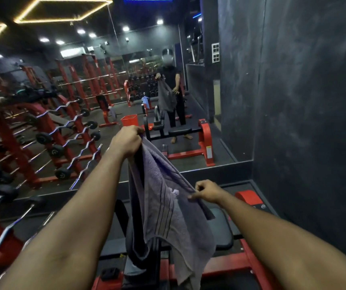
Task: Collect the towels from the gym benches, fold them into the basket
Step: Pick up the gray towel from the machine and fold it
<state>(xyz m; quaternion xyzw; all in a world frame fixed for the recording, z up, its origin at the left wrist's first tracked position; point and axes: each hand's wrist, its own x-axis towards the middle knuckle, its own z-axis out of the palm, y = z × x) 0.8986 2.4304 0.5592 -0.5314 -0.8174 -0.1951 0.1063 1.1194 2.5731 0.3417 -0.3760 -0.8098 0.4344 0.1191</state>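
Note:
A grey-purple striped towel (163,208) hangs in the air in front of me. My left hand (127,141) grips its top corner, raised high. Lower and to the right, my right hand (206,192) pinches the towel's edge. The cloth drapes down over a black padded bench (222,229) with a red frame below me. A wall mirror ahead reflects me holding the towel. The mirror also shows an orange basket (129,120) on the floor and a blue towel (146,101) lying on a distant bench.
A rack of curl bars (69,139) with red uprights stands at the left, doubled in the mirror. A dark wall (306,101) closes the right side. The bench's red frame (249,197) sits beside my right arm.

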